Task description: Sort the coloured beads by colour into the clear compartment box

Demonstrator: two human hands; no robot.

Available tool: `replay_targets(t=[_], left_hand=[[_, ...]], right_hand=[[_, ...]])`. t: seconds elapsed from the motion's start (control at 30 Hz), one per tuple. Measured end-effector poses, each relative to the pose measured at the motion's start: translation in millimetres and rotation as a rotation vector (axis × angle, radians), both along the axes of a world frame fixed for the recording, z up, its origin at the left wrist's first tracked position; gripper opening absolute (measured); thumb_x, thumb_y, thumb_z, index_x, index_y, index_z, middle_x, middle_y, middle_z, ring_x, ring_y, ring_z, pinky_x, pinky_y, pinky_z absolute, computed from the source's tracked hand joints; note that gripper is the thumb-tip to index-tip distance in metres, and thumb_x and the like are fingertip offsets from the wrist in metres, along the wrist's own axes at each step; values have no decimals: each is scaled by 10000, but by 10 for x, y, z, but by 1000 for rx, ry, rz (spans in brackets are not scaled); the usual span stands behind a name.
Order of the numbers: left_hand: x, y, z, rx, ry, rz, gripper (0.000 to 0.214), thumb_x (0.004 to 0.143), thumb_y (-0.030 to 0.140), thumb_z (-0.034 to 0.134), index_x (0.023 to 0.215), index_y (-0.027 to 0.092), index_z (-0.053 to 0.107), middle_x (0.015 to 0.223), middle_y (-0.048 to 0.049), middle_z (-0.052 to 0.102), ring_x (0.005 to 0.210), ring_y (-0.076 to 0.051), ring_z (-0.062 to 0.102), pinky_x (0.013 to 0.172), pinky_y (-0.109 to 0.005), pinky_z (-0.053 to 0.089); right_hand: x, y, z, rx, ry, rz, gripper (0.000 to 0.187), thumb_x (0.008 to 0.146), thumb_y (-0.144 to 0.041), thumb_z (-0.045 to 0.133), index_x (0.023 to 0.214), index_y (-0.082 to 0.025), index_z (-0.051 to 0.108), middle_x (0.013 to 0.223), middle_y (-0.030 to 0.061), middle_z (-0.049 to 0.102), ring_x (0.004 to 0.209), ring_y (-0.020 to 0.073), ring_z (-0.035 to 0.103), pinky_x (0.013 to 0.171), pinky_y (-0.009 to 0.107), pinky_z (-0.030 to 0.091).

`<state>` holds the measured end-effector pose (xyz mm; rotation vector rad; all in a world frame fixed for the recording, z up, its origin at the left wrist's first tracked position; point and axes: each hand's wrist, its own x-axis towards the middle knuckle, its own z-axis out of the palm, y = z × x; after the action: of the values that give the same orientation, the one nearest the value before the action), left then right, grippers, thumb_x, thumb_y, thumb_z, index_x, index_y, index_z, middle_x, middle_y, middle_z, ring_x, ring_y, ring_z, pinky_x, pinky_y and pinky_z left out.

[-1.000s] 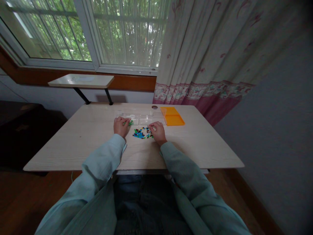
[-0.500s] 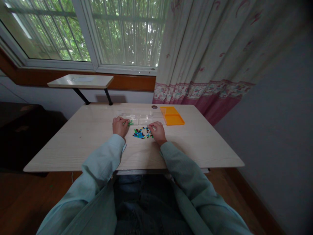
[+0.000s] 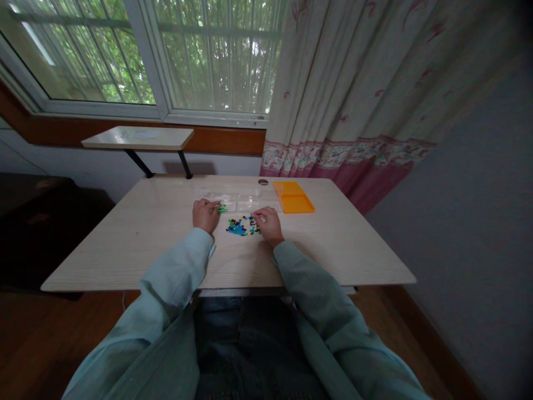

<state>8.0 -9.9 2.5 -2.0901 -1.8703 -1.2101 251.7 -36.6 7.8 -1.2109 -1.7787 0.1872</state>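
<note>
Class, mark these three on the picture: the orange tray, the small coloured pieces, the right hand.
Orange tray [image 3: 297, 205], head view: its near section.
Small coloured pieces [image 3: 238, 229], head view: the blue ones left of the cluster's middle.
Right hand [image 3: 269, 223], head view: its middle.

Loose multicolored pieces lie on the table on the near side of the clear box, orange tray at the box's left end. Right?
Not quite: the head view shows the orange tray at the right end of the clear box. The multicolored pieces are as stated.

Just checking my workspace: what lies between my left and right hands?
The head view shows small multicoloured pieces between your left hand and right hand, with the clear divided tray just beyond the pieces.
</note>
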Motion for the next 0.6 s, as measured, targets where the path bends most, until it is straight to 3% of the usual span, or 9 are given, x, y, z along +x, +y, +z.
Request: replay_targets(t=[0.3,0.6], left_hand=[[29,-67,72,46,4,-42,301,873,280,480,1104,256,671,820,-77,530,873,-245,469,833,-413,408],[448,-310,158,56,148,-475,305,882,398,506,1115,272,657,882,-64,559,896,-221,472,814,-370,391]], right_hand=[[0,2,-7,5,17,19,150,840,-309,606,782,-200,692,804,45,648,842,195,561,828,341,420],[-51,22,-36,-93,134,127,226,841,-401,584,796,-217,708,795,38,646,819,180,582,792,328,463]])
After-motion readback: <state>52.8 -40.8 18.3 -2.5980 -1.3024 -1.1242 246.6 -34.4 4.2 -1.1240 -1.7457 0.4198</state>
